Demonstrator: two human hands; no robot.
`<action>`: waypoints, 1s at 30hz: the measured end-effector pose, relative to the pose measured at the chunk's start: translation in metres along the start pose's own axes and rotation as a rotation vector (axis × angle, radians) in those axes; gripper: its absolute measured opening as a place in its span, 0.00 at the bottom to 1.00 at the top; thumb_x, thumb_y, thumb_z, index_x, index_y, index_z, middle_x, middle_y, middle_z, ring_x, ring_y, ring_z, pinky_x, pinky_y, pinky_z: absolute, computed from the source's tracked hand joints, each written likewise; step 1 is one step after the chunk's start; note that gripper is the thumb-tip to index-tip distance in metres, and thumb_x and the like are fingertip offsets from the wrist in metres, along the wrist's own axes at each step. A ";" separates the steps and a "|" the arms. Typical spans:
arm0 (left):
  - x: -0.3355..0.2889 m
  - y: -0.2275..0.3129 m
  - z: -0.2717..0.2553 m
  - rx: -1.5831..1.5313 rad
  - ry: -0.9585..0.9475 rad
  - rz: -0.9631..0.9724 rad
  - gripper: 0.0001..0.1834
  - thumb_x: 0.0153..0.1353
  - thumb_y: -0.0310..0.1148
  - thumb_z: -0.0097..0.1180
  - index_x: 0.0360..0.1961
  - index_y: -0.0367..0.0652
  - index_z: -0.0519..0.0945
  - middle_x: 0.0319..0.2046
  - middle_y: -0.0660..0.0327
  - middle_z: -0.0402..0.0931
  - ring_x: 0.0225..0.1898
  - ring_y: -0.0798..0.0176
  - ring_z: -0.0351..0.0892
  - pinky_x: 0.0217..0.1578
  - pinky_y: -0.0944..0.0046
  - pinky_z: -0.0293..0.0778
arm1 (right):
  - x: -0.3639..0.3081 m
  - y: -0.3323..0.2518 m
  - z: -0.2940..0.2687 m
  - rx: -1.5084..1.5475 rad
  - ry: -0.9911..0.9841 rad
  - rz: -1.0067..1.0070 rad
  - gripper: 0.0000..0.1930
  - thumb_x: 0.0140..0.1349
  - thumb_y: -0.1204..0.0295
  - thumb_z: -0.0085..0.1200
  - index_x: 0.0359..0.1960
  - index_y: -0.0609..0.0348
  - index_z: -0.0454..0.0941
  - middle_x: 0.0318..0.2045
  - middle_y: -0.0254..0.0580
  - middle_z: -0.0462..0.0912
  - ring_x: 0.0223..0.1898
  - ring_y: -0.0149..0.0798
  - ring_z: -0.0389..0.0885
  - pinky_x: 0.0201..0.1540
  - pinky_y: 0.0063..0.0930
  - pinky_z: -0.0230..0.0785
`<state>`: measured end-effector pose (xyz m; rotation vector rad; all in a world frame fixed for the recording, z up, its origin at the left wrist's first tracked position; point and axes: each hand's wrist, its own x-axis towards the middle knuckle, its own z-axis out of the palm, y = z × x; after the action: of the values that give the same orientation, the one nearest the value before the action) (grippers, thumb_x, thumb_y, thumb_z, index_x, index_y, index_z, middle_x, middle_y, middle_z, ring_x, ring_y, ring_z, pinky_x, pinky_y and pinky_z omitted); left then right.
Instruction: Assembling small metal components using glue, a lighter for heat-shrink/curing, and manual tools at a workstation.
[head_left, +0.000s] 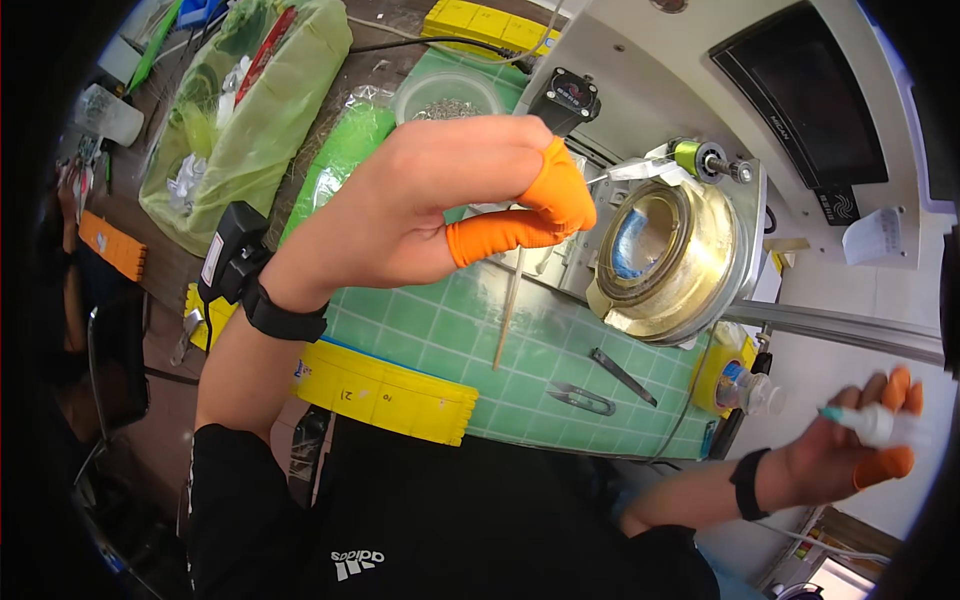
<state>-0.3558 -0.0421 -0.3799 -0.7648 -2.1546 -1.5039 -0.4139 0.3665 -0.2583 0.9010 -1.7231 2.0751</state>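
My left hand [470, 195], with orange finger cots on thumb and index finger, is pinched closed above the green gridded mat [440, 345]. What it grips, if anything, is hidden between the fingertips. Just right of those fingertips sits a brass-coloured round machine part [675, 265] with a ring-shaped opening and a blue patch inside. Far to the right, my right hand [835, 455] is raised, with orange finger cots too. A small white bottle [875, 425] with a green tip is in its fingers, blurred by motion.
On the mat lie thread snips [583, 398], tweezers [623, 377] and a thin wooden stick [509, 310]. Yellow trays [390, 390] line its near edge. A tub [447, 97] of small metal pieces stands behind my left hand, a lined waste bin [320, 40] at left.
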 end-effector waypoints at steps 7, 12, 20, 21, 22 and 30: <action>0.002 -0.002 0.000 0.017 0.024 0.053 0.09 0.60 0.26 0.71 0.39 0.37 0.85 0.42 0.52 0.86 0.43 0.53 0.86 0.54 0.52 0.83 | 0.005 0.054 0.120 -0.292 -0.177 0.200 0.44 0.75 0.39 0.50 0.67 0.78 0.69 0.48 0.66 0.84 0.33 0.40 0.86 0.26 0.24 0.78; -0.001 -0.006 0.005 0.008 0.058 0.052 0.09 0.59 0.27 0.71 0.39 0.36 0.85 0.42 0.52 0.86 0.43 0.53 0.85 0.52 0.54 0.83 | 0.001 0.074 0.124 -0.366 -0.164 0.124 0.43 0.75 0.41 0.51 0.66 0.80 0.70 0.47 0.65 0.84 0.34 0.40 0.87 0.26 0.22 0.76; 0.000 -0.008 0.007 0.015 0.090 0.120 0.09 0.57 0.24 0.73 0.37 0.37 0.85 0.42 0.52 0.85 0.42 0.53 0.87 0.42 0.60 0.82 | -0.002 0.075 0.135 -0.381 -0.118 0.125 0.42 0.76 0.42 0.51 0.65 0.81 0.70 0.46 0.65 0.85 0.35 0.39 0.87 0.26 0.19 0.75; 0.000 -0.009 0.008 0.012 0.091 0.117 0.09 0.57 0.24 0.73 0.37 0.37 0.85 0.42 0.52 0.85 0.42 0.53 0.87 0.42 0.60 0.82 | -0.002 0.075 0.135 -0.385 -0.118 0.136 0.42 0.76 0.42 0.50 0.65 0.81 0.70 0.45 0.65 0.85 0.35 0.39 0.87 0.26 0.19 0.74; 0.000 -0.010 0.008 0.010 0.094 0.116 0.09 0.56 0.23 0.73 0.37 0.37 0.85 0.42 0.51 0.85 0.41 0.53 0.87 0.41 0.60 0.82 | -0.002 0.078 0.135 -0.387 -0.120 0.139 0.42 0.76 0.42 0.50 0.65 0.81 0.70 0.45 0.65 0.85 0.35 0.39 0.87 0.26 0.19 0.74; 0.000 -0.009 0.008 0.001 0.095 0.122 0.09 0.56 0.22 0.73 0.38 0.36 0.85 0.41 0.51 0.85 0.41 0.54 0.87 0.41 0.60 0.82 | -0.001 0.084 0.122 -0.478 -0.124 0.008 0.41 0.76 0.43 0.51 0.63 0.81 0.72 0.45 0.67 0.85 0.31 0.39 0.85 0.27 0.19 0.74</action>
<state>-0.3617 -0.0375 -0.3893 -0.7928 -2.0028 -1.4471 -0.4295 0.2303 -0.3128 0.8784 -2.1560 1.5255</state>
